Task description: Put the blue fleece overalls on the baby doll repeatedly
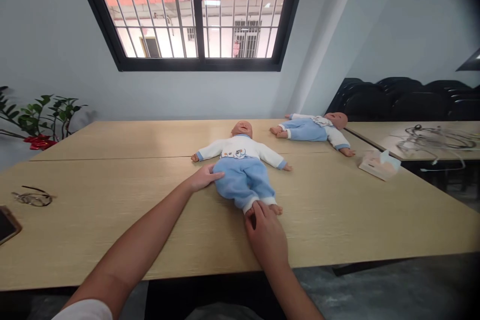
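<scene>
A phone [8,225] and eyeglasses [35,198] lie at left on the table [326,220]; mid-table, a person's left grip [204,177] touches the hip of a face-up doll [243,162], whether holding it unclear, while the right grip [268,232] is closed on a trouser cuff [248,203]. Farther right lie a second doll [313,129], a box [373,169] with white tissue [385,157] poking out and, beyond, tangled cables [431,140].

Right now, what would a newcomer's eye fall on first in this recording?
Probably the nearer doll, lying on its back on the table, with the person's left hand against its hip and right hand at one foot. A second doll, similarly dressed, lies behind it to the right. On the wall beyond, the bright barred window stands out.
</scene>
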